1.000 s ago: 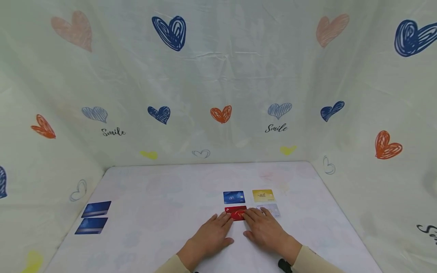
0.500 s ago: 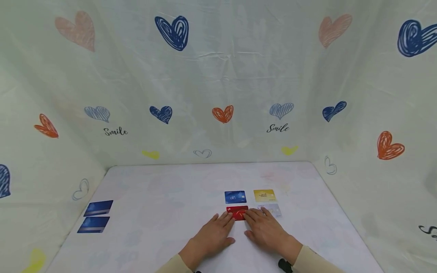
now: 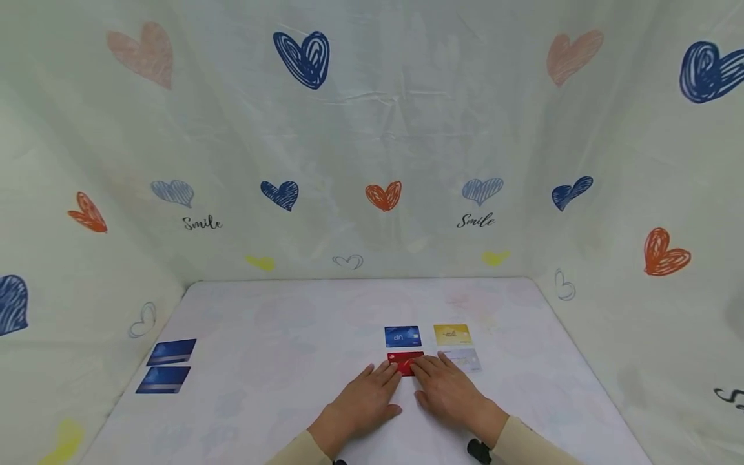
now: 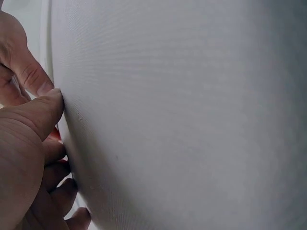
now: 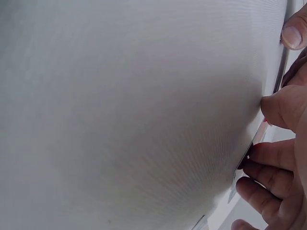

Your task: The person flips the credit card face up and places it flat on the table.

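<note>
Both the left hand (image 3: 363, 400) and the right hand (image 3: 450, 395) lie at the lower centre of the frame in the head view, with their fingers stretched forward over the red card (image 3: 405, 357). This card is flat on the white table (image 3: 279, 361), a little right of the middle and low in the frame. The fingertips of the left hand rest on its lower left part, and those of the right hand are on its right part; each thumb stands apart from the fingers. The right hand also covers the left edge of the pale card (image 3: 467, 360), but whether it touches that card I cannot tell. Just above the red card lies the blue card (image 3: 402, 336), and to the right of this one is the yellow card (image 3: 453, 334), above the pale card.

At the lower left of the frame, two dark blue cards (image 3: 163, 380) lie one above the other, well apart from the hands. Behind the table, the light curtain (image 3: 337, 142) fills the upper part, printed with hearts and the word "Smile". Beige sleeves (image 3: 531, 445) enter from the bottom edge. In both wrist views the pale table surface takes most of the frame, and only small red pieces appear near the fingers.
</note>
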`<move>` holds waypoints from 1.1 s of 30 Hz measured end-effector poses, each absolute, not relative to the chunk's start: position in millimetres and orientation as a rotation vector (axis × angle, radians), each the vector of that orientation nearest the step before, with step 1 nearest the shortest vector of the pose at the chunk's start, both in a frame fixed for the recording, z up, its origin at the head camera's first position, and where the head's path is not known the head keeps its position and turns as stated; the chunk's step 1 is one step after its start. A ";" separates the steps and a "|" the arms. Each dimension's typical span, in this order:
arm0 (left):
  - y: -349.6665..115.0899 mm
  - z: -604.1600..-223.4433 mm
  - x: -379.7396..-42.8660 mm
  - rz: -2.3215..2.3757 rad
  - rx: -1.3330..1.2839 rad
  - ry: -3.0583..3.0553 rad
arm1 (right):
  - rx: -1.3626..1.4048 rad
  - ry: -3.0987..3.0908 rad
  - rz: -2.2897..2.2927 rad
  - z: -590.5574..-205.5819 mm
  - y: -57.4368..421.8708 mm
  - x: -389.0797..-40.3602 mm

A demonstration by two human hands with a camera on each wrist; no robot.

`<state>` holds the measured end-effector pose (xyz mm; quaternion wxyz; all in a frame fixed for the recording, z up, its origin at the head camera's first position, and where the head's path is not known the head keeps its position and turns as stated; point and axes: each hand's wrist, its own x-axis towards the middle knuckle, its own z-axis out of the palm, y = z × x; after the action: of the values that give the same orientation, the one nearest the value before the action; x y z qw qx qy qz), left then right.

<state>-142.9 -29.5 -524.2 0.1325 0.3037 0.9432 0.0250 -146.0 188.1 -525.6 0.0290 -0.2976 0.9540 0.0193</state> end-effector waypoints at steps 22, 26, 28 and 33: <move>-263.2 -500.4 -161.1 0.329 0.236 2.965 | -0.978 2.924 0.134 -523.1 186.5 -146.3; -325.7 -495.4 -165.1 0.306 0.080 2.959 | -0.973 2.938 0.130 -522.0 186.6 -146.9; -348.0 -495.2 -165.4 0.298 0.009 2.955 | -0.966 2.940 0.114 -521.2 186.4 -146.7; -374.8 -500.9 -162.6 0.289 -0.132 2.896 | -0.954 2.939 0.099 -521.3 185.4 -144.8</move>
<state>-162.6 -374.8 -500.9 0.1140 -0.0449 0.9876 0.0986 -144.8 185.4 -521.3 0.0249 -0.3086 0.9503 0.0320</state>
